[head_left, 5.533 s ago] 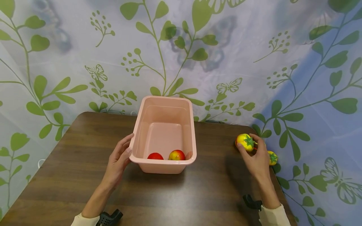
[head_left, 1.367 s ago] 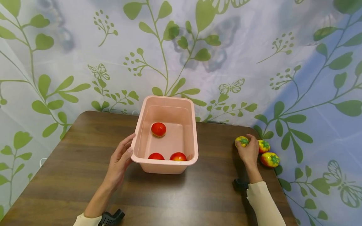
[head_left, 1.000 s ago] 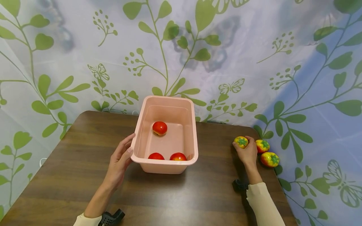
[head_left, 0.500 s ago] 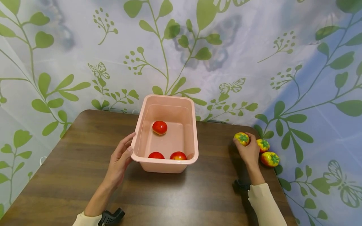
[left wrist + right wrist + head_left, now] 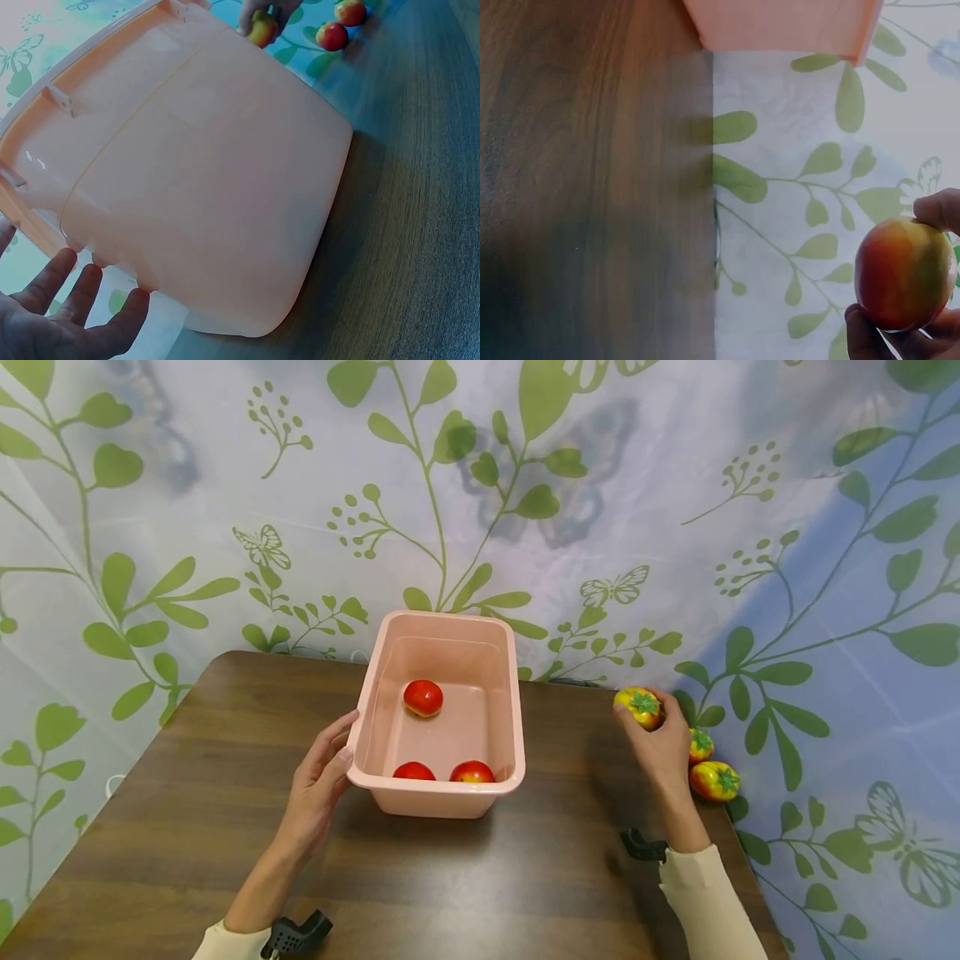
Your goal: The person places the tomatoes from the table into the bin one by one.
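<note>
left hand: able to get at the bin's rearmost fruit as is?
Likely yes: the pink bin is open-topped, nothing covers the rearmost fruit. The left hand, touching the bin's side, would just lift over its wall.

A pink rectangular plastic bin (image 5: pixel 435 802), in which three round red fruits (image 5: pixel 423 698) are contained, is set on a brown wood-grain table (image 5: pixel 555 860) before a leaf-printed curtain (image 5: pixel 652 468). Two round yellow-red fruits (image 5: pixel 715 781) are placed at the table's right edge.
</note>
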Action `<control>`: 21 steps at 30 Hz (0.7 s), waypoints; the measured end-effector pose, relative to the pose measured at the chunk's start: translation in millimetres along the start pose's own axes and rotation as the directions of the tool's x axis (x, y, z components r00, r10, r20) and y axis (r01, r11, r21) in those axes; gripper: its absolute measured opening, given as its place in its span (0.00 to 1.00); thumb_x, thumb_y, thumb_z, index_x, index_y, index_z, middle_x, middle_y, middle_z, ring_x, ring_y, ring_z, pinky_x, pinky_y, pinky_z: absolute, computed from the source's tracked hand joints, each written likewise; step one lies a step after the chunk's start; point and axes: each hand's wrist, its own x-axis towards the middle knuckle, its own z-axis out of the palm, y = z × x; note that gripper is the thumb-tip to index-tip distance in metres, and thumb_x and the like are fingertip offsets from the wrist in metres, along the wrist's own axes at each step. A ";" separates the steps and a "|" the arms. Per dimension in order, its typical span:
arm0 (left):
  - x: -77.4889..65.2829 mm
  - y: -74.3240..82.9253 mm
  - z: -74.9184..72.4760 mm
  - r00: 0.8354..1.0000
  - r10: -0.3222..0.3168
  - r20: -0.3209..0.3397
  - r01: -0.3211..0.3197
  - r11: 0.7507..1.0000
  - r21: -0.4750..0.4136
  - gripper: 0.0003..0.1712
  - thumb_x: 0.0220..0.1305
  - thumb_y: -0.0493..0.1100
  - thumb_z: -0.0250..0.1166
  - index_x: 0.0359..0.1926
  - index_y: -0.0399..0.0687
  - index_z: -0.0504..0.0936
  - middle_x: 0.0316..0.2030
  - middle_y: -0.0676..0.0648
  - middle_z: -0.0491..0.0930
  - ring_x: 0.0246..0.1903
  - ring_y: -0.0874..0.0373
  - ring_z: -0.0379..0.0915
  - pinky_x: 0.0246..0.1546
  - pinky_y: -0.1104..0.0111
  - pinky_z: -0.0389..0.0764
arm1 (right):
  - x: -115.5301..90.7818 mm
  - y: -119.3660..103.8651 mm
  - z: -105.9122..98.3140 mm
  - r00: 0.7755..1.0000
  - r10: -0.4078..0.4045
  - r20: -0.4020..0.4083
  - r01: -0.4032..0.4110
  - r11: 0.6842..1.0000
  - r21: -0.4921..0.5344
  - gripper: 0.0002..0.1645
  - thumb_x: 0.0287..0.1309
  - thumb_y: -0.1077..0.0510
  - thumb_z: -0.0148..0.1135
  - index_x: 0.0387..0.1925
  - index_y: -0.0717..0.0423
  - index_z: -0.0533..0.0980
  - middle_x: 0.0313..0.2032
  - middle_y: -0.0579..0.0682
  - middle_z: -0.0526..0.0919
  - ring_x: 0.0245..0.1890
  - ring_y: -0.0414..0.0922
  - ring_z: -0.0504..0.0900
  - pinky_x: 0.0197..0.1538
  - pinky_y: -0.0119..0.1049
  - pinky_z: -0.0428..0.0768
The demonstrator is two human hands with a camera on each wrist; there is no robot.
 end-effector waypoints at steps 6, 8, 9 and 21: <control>-0.7 -0.6 -0.6 1.000 -0.013 -0.006 0.013 1.000 0.003 0.29 0.86 0.40 0.49 0.83 0.48 0.63 0.73 0.42 0.73 0.69 0.50 0.76 0.62 0.66 0.85 | -2.2 -6.9 0.0 0.999 -0.033 -0.003 0.033 0.999 0.001 0.41 0.66 0.36 0.71 0.74 0.46 0.72 0.65 0.57 0.81 0.57 0.54 0.80 0.55 0.41 0.76; -1.0 -0.5 -0.8 1.000 -0.016 -0.004 0.016 1.000 0.005 0.29 0.86 0.40 0.49 0.83 0.49 0.63 0.73 0.42 0.73 0.69 0.50 0.75 0.62 0.66 0.85 | -3.3 -7.7 -0.2 1.000 -0.026 0.001 0.026 1.000 0.002 0.41 0.66 0.36 0.71 0.75 0.45 0.72 0.65 0.57 0.81 0.57 0.54 0.80 0.55 0.41 0.76; -0.9 -0.4 -0.8 1.000 -0.016 -0.002 0.016 1.000 0.006 0.29 0.86 0.40 0.49 0.83 0.49 0.63 0.73 0.42 0.73 0.69 0.49 0.75 0.62 0.66 0.85 | -3.7 -7.8 -0.2 1.000 -0.024 0.002 0.024 1.000 0.000 0.41 0.66 0.35 0.71 0.75 0.45 0.72 0.65 0.57 0.81 0.57 0.54 0.80 0.54 0.41 0.76; -0.6 0.0 -0.7 1.000 0.003 0.001 -0.003 1.000 0.004 0.29 0.86 0.38 0.49 0.82 0.47 0.63 0.73 0.41 0.73 0.69 0.49 0.76 0.61 0.66 0.86 | -12.6 -29.6 6.5 0.995 -0.061 0.081 0.059 0.998 0.032 0.39 0.68 0.36 0.70 0.73 0.46 0.73 0.62 0.57 0.83 0.53 0.49 0.81 0.46 0.18 0.74</control>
